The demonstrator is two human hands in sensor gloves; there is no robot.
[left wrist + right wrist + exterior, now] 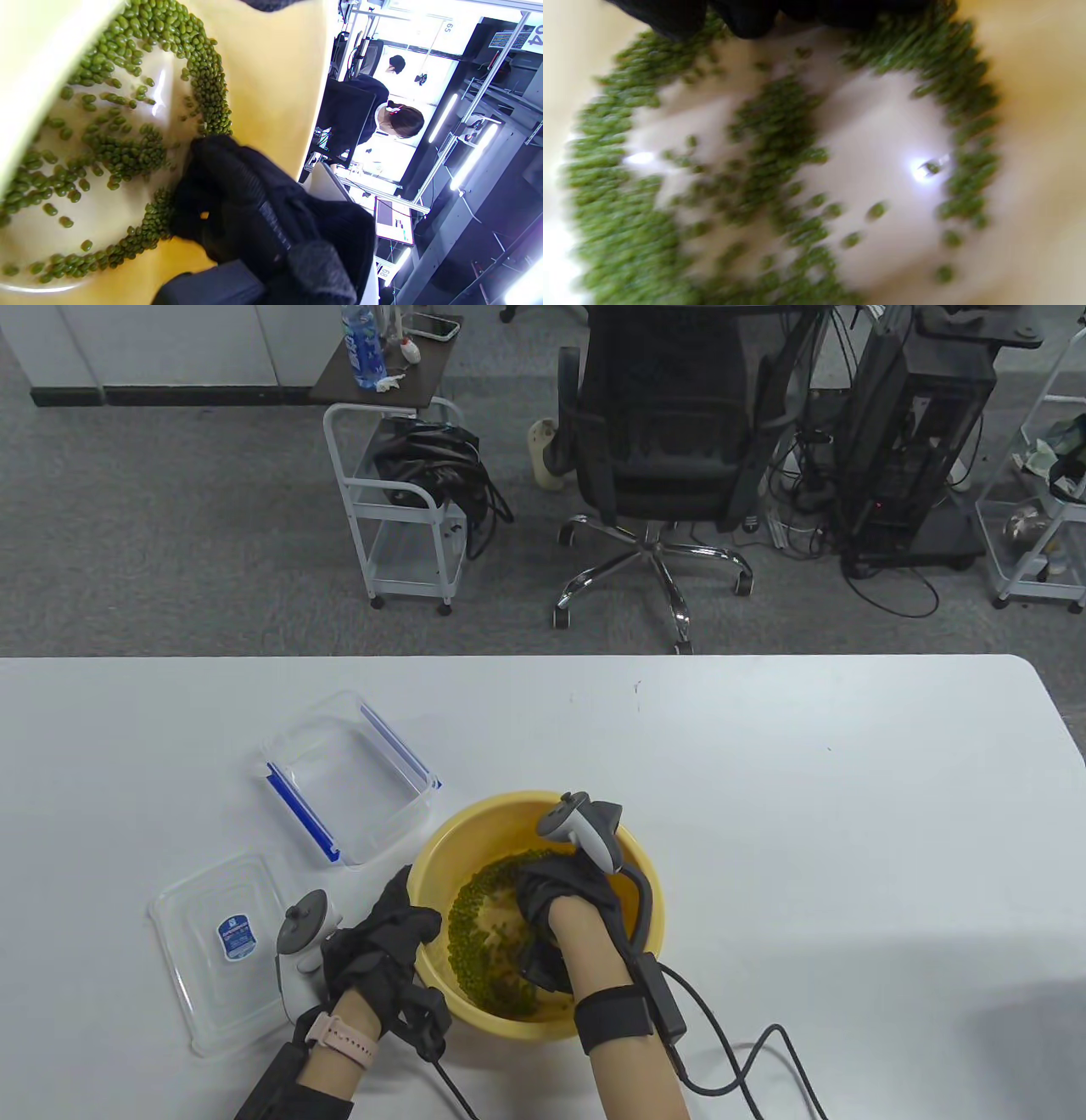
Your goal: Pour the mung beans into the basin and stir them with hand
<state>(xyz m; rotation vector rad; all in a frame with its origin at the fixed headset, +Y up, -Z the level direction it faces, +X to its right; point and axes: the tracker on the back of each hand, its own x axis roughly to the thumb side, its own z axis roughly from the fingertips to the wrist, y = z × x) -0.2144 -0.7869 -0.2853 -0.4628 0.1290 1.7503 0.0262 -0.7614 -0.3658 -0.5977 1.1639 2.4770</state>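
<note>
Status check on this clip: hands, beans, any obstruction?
Left hand grips basin rim. Right hand down in mung beans, beans already in basin. Nothing in the way.

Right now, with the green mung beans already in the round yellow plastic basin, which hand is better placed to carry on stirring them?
The right hand. It is down inside the round yellow plastic basin among the green mung beans. The left hand grips the basin's rim from outside, steadying it.
</note>
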